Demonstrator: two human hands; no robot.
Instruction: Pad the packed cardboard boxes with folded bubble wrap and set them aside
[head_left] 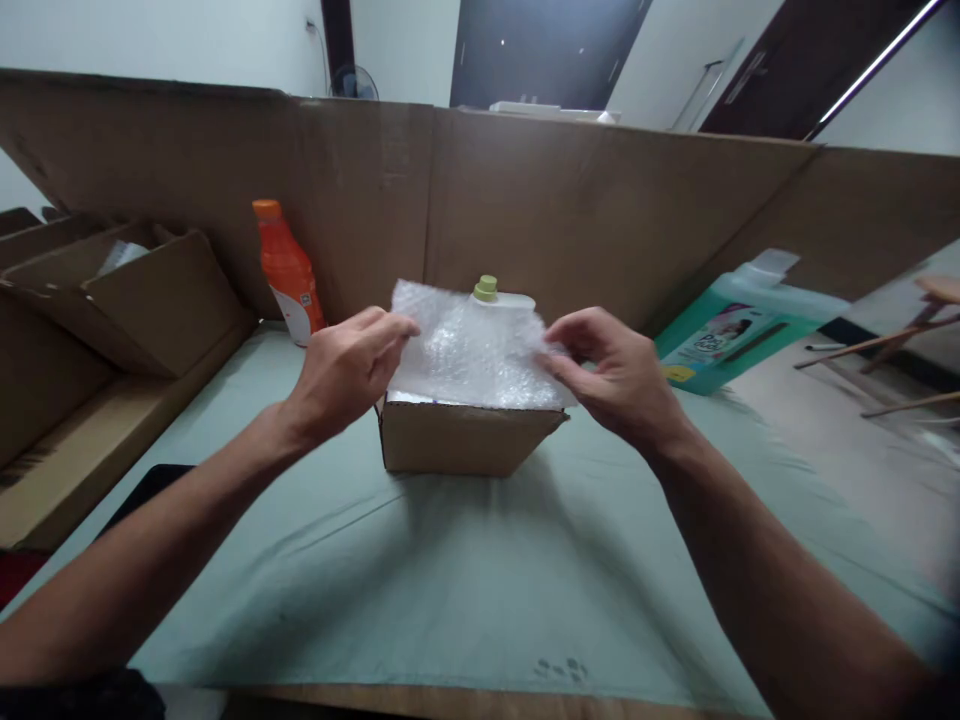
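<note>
- Holding the sheet of clear bubble wrap (472, 350) by its two upper side edges, I keep it spread over the white plastic bottle with the pale green cap (486, 289).
- My left hand (346, 372) is closed in a pinch: thumb and fingers grip the left edge of the bubble wrap near its top corner.
- My right hand (611, 375) is likewise closed in a pinch on the right edge, with the fingers curled.
- The bottle stands inside the small open brown cardboard box (463, 435), which sits at the centre of the pale green table cover (420, 580), just in front of the tall brown cardboard wall (525, 200).
- Progress, as I judge it: the bottle is already seated in the box and the wrap is already draped across its near face. The cap and the shoulder remain exposed, and the box remains open, so tucking in the wrap and closing the flaps are still to be done.
- Orientation: the bottle's long axis is vertical, and the cap points straight up. The wrap hides the body, so I cannot tell which way the label faces.
- Surroundings: an orange plastic bottle with an orange cap (289, 272) stands upright to the left rear. A teal detergent jug with a white cap (739, 325) lies tilted at the right rear. Open brown cartons (135, 300) sit well apart at the far left.
</note>
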